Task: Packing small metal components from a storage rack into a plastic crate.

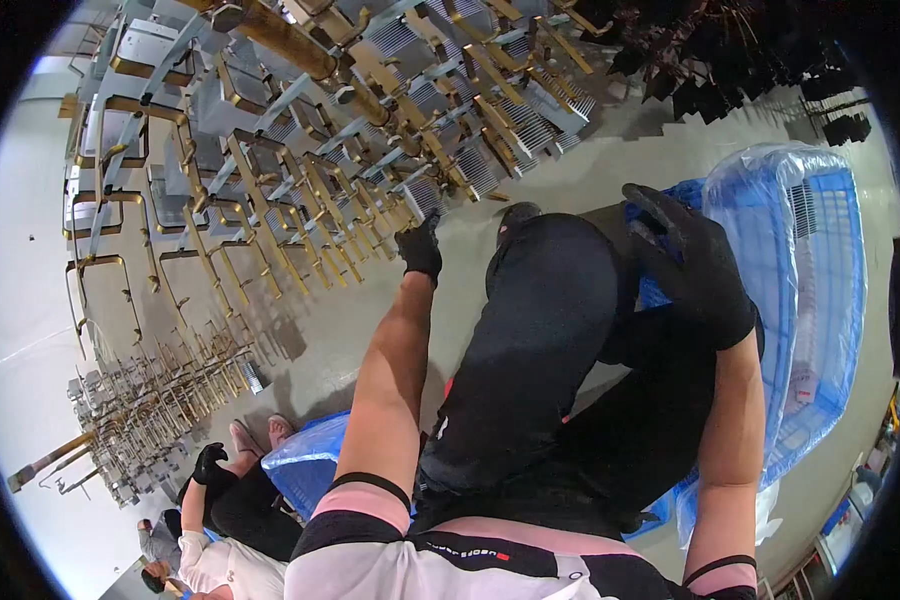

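Note:
My left hand (420,250), in a black glove, reaches up to the lower edge of a hanging rack (300,45). Its fingers are closed on the end of a silver finned metal part (426,196), which looks like a heat sink. More finned parts (475,170) hang beside it among brass-coloured hooks (255,180). My right hand (698,265), also black-gloved, is held above my knee with fingers apart and nothing visible in them. Close beside it stands a blue plastic crate (850,260) lined with clear film.
Dark parts (730,50) hang at the upper right. A second hook rack (160,410) is at the lower left. Nearby sits a co-worker (240,520) with a black-gloved hand, beside another film-lined blue crate (310,455). Grey floor (580,170) lies below the racks.

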Tool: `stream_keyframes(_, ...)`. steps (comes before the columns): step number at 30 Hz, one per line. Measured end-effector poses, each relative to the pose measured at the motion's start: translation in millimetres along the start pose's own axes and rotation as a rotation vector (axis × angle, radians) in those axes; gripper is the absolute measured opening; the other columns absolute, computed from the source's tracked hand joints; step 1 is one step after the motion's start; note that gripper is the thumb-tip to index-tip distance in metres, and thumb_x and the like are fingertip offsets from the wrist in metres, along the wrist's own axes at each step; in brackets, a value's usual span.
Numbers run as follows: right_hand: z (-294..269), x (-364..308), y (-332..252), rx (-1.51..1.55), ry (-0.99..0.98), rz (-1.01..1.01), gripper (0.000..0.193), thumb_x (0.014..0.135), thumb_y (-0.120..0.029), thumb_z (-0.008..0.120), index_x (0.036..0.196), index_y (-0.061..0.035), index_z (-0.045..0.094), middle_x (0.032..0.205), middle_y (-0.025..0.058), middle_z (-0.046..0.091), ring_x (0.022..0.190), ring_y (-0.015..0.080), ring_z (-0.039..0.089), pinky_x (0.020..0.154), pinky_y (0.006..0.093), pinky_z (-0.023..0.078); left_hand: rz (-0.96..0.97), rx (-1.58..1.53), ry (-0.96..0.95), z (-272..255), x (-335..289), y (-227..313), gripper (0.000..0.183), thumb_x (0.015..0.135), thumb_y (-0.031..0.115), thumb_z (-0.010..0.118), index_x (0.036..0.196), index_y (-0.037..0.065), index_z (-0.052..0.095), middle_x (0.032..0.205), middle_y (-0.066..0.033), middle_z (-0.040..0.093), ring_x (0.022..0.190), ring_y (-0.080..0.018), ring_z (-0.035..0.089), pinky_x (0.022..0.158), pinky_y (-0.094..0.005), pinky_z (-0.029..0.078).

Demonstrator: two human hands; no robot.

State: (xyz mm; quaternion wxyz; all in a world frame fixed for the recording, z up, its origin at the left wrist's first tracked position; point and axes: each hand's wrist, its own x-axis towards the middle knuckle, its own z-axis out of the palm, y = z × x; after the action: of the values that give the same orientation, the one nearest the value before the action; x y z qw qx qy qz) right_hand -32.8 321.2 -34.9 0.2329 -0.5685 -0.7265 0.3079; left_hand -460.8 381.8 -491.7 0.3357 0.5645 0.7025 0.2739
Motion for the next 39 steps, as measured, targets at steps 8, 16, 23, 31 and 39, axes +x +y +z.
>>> stream_keyframes(8, -5, -5, 10, -0.065, -0.009, 0.046, 0.042, 0.094, -0.013, 0.064, 0.134, -0.0028, 0.059, 0.122, 0.0217, 0.067, 0.107, 0.0353, 0.067, 0.091, 0.0388, 0.052, 0.331, -0.042, -0.014, 5, -38, 53, 0.043, 0.085, 0.004, 0.071, 0.128, 0.005, 0.067, 0.075, -0.0049, 0.066, 0.068, -0.0192, 0.063, 0.063, -0.0305, 0.05)
stream_keyframes(16, -1, -8, 27, -0.146, 0.099, 0.043, 0.041, 0.093, -0.02, 0.066, 0.132, -0.0064, 0.059, 0.106, 0.0219, 0.067, 0.095, 0.0375, 0.066, 0.083, 0.0436, 0.052, 0.338, 0.172, -0.156, -22, -122, 142, 0.012, 0.095, 0.012, 0.065, 0.102, 0.004, 0.059, 0.092, -0.01, 0.069, 0.084, -0.0221, 0.062, 0.074, -0.0373, 0.052)
stream_keyframes(23, -14, -19, -44, 0.09, 0.145, -0.025, 0.05, 0.092, -0.016, 0.068, 0.139, -0.0036, 0.054, 0.117, 0.0178, 0.066, 0.104, 0.0324, 0.067, 0.09, 0.0392, 0.052, 0.224, -0.539, 0.119, -136, -177, 302, 0.016, 0.094, 0.004, 0.063, 0.102, 0.01, 0.05, 0.1, -0.0057, 0.059, 0.093, -0.0171, 0.062, 0.077, -0.0348, 0.054)
stream_keyframes(31, -35, -57, -110, 0.099, 0.472, -0.289, 0.081, 0.083, -0.033, 0.081, 0.143, 0.0035, 0.041, 0.135, 0.0297, 0.054, 0.12, 0.0428, 0.06, 0.097, 0.0447, 0.051, 0.939, -0.159, 0.262, -145, -207, 485, 0.05, 0.08, 0.012, 0.079, 0.116, 0.005, 0.046, 0.115, -0.0118, 0.056, 0.102, -0.0294, 0.059, 0.09, -0.0421, 0.049)
stream_keyframes(39, -157, -136, -18, -0.131, 0.736, 0.119, 0.072, 0.081, -0.031, 0.083, 0.135, -0.0022, 0.045, 0.103, 0.0185, 0.066, 0.089, 0.0279, 0.068, 0.078, 0.0404, 0.055, 1.181, -0.062, -0.035, -88, -210, 536, 0.061, 0.073, 0.023, 0.086, 0.118, 0.004, 0.049, 0.121, -0.019, 0.055, 0.114, -0.041, 0.054, 0.096, -0.0522, 0.044)
